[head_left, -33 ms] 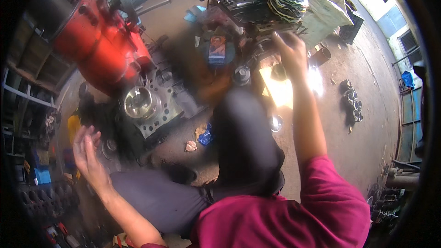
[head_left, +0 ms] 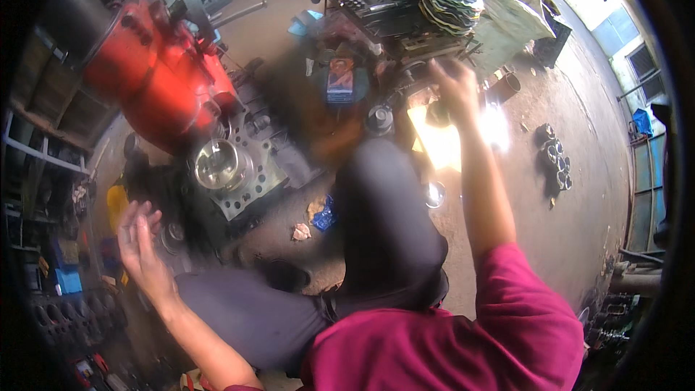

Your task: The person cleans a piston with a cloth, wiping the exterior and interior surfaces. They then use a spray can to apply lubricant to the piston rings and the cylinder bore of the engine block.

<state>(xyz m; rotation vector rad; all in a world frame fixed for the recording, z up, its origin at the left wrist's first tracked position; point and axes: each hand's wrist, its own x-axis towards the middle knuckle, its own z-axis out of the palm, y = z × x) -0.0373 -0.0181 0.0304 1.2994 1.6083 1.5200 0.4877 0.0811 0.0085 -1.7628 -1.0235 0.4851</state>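
My left hand [head_left: 142, 250] is raised above my left thigh with its fingers loosely bent and apart, holding nothing. It is nearest to a dark ringed metal part [head_left: 173, 236]. My right arm reaches forward, and my right hand [head_left: 457, 94] is over the bright sunlit patch by the low bench. Its fingers are smeared, so I cannot tell whether they grip anything. A rounded brownish thing [head_left: 439, 113] lies just below that hand. Ahead of my left hand, a shiny metal cylinder sleeve [head_left: 241, 166] stands on a metal engine block [head_left: 255, 199] with several round holes.
A large red machine [head_left: 156, 76] stands at the far left. Ahead are a blue box [head_left: 340, 81] and a tool-covered bench [head_left: 376, 7] with a stack of cloth-like pieces [head_left: 449, 3]. Several metal rings [head_left: 556, 156] lie on the floor at right, near a brown pipe piece [head_left: 504, 87].
My right hand has dipped slightly, its fingertips lower in the view. My left hand has barely moved and stays open.
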